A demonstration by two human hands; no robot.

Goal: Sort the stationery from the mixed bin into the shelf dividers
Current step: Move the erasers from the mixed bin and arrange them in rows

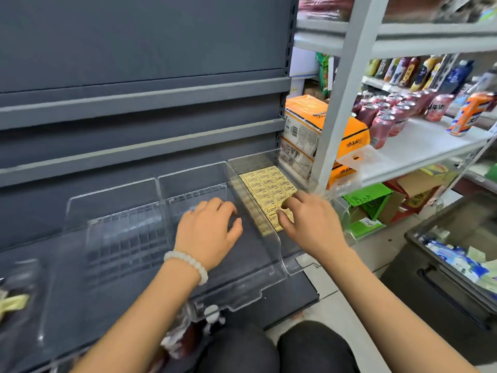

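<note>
Right grip (309,222) pinching yellow eraser (287,213), left hand (209,232) loosely curled beside

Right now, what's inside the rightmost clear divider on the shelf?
The rightmost clear divider holds rows of small yellow packets lying flat. The right hand pinches one packet at the front and covers the ones beneath it; lower layers cannot be seen.

Small yellow eraser packs (269,188) lie flat in neat rows filling the rightmost clear shelf divider (278,239), at two o'clock from the bare middle divider (188,181) on the dark shelf (295,289)
</note>
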